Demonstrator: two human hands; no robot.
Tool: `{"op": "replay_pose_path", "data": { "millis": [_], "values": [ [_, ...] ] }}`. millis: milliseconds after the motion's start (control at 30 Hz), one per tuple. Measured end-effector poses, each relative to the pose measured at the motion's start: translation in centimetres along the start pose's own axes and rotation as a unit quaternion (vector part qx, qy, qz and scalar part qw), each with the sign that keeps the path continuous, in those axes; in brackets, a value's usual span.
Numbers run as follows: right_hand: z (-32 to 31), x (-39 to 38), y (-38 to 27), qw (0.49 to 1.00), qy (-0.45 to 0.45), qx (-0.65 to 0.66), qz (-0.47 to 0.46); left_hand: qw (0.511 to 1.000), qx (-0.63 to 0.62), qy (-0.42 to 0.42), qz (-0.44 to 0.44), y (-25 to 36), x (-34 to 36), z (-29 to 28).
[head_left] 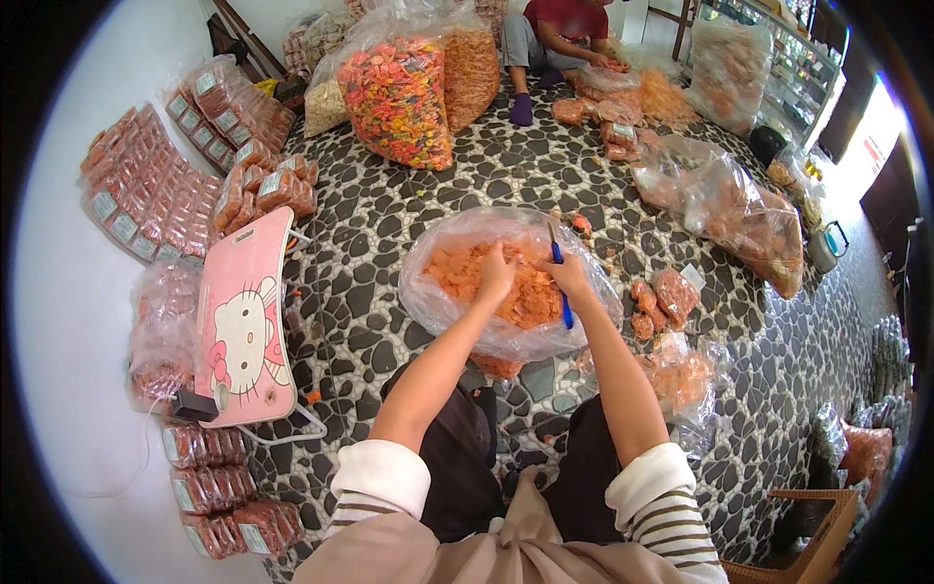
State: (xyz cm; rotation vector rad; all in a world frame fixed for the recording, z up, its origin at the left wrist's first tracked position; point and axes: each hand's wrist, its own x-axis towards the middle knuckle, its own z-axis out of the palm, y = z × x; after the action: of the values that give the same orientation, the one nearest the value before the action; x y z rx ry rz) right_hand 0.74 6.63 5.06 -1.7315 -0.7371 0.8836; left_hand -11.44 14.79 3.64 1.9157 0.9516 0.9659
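An open clear plastic bag point(428, 302) full of orange flaky crisps point(525, 310) sits on the floor before me. My left hand point(494, 273) is over the crisps, its fingers closed on something small that I cannot make out. My right hand point(569, 275), at the bag's right side, grips a blue-handled cutting tool point(566, 313), held upright with its thin metal end pointing away from me. Whether it is scissors or a knife, I cannot tell. The fingers of both hands are close together over the bag.
A pink folding table point(233, 380) stands left beside stacked packs point(146, 195). Large snack bags point(394, 97) are at the back, near a seated person point(569, 29). Filled bags point(720, 204) and small packets point(676, 297) lie right. A brown plastic stool point(817, 501) is lower right.
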Motion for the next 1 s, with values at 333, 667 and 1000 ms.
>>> {"op": "replay_pose_path", "data": {
  "millis": [333, 667, 1000],
  "values": [
    [-7.9, -1.8, 1.0, 0.984, -0.033, -0.118, -0.130, 0.966, -0.157, -0.189, -0.081, 1.7, -1.8, -0.6],
    [-31.6, -15.8, 15.7, 0.809, 0.407, -0.423, -0.030, 0.877, -0.102, -0.468, 0.042, 8.7, -8.3, 11.5],
    [-30.8, -14.3, 20.2, 0.949, 0.261, -0.105, 0.144, 0.909, 0.027, -0.409, 0.080, 2.0, -12.6, 31.8]
  ]
}}
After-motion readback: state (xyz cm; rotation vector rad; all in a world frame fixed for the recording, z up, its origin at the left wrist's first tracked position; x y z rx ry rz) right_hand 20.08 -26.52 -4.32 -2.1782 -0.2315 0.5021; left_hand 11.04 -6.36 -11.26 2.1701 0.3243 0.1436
